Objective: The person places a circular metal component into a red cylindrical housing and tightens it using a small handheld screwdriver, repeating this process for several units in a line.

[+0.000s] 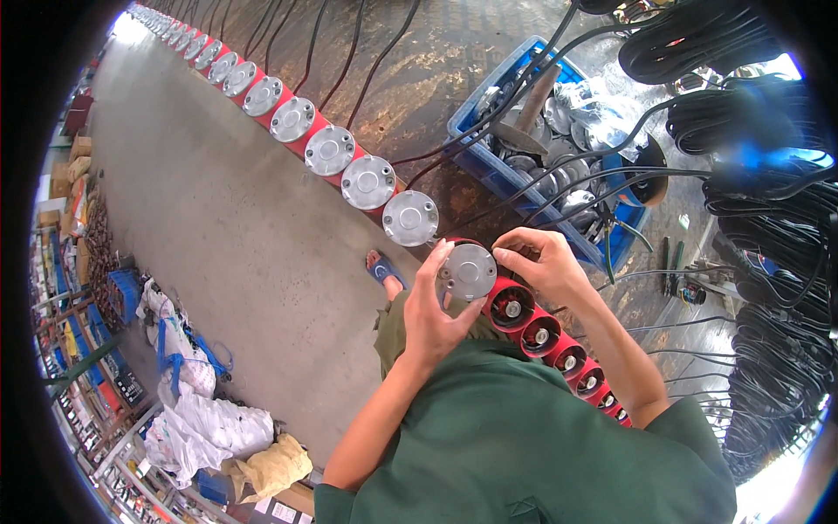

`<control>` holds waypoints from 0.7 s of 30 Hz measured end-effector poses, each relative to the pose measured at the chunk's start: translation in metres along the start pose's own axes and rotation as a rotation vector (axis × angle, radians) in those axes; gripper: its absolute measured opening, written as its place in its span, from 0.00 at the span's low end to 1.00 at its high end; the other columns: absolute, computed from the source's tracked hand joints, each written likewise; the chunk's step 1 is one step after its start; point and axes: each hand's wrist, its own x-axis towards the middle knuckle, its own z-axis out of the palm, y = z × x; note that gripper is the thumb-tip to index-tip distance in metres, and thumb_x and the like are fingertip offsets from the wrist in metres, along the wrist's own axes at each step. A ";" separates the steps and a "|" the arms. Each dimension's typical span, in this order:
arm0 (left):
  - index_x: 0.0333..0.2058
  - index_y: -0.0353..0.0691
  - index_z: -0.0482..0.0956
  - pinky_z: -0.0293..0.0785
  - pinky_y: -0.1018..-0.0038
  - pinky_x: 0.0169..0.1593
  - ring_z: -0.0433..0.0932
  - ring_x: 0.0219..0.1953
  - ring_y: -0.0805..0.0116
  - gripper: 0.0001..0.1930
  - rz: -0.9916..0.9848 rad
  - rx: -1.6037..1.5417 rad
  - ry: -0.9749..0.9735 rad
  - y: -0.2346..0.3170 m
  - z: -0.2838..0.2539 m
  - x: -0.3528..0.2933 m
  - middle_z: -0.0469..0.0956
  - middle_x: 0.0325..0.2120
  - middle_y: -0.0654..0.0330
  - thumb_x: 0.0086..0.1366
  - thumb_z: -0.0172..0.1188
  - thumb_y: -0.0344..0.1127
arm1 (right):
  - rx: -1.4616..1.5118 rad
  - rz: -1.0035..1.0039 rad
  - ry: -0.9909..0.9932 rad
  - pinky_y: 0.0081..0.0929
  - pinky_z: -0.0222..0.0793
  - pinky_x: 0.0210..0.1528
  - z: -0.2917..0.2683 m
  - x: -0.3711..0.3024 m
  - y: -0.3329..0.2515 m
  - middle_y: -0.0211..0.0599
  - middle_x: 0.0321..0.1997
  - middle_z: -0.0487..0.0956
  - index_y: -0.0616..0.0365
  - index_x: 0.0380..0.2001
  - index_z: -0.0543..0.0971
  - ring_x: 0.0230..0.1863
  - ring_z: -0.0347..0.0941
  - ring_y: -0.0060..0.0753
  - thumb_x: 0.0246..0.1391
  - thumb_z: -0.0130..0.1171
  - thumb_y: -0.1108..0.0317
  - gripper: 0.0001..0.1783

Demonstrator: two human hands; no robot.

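Observation:
My left hand (429,316) grips a round silver metal end cap (470,272) by its edge, thumb on the near side and fingers on the far side. The cap lies over the mouth of a red cylinder in a row. Close to the cap's right edge, my right hand (548,266) has thumb and forefinger pinched together; whatever is between them is too small to make out. Beyond my left hand, another capped cylinder (410,218) begins a long line of silver caps. Nearer my body, several uncapped red cylinders (511,307) show inner metal parts.
A blue crate (489,179) of loose metal caps holds a hammer (528,113) and green-handled pliers (609,249). Black cables run from the cylinders across the worktable toward coiled bundles (768,210) at right. White sacks (209,428) and shelving stand across the floor at left.

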 end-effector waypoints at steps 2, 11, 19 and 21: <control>0.71 0.39 0.63 0.80 0.63 0.63 0.78 0.66 0.48 0.47 0.021 0.001 0.011 0.001 0.001 0.001 0.72 0.70 0.46 0.56 0.80 0.33 | 0.026 -0.017 0.022 0.27 0.80 0.44 -0.001 0.002 0.005 0.37 0.36 0.89 0.63 0.45 0.87 0.36 0.84 0.23 0.65 0.69 0.64 0.13; 0.69 0.36 0.65 0.70 0.63 0.69 0.75 0.70 0.53 0.46 -0.093 -0.089 -0.011 0.002 0.004 0.001 0.73 0.69 0.44 0.53 0.81 0.28 | -0.053 0.015 0.001 0.28 0.81 0.47 0.000 0.001 0.018 0.38 0.40 0.90 0.62 0.47 0.87 0.39 0.85 0.25 0.60 0.71 0.66 0.15; 0.67 0.43 0.67 0.57 0.53 0.66 0.80 0.64 0.52 0.43 0.006 -0.026 0.035 -0.011 0.010 -0.002 0.75 0.69 0.49 0.54 0.80 0.32 | 0.123 0.097 -0.105 0.28 0.82 0.50 0.008 0.003 0.028 0.38 0.42 0.90 0.62 0.50 0.86 0.43 0.87 0.26 0.56 0.71 0.70 0.18; 0.66 0.42 0.68 0.59 0.55 0.65 0.80 0.65 0.52 0.43 0.010 -0.027 0.031 -0.012 0.010 -0.001 0.75 0.69 0.49 0.53 0.80 0.31 | 0.144 0.090 -0.094 0.28 0.82 0.51 0.011 0.003 0.032 0.38 0.43 0.91 0.62 0.50 0.86 0.43 0.87 0.26 0.57 0.71 0.70 0.18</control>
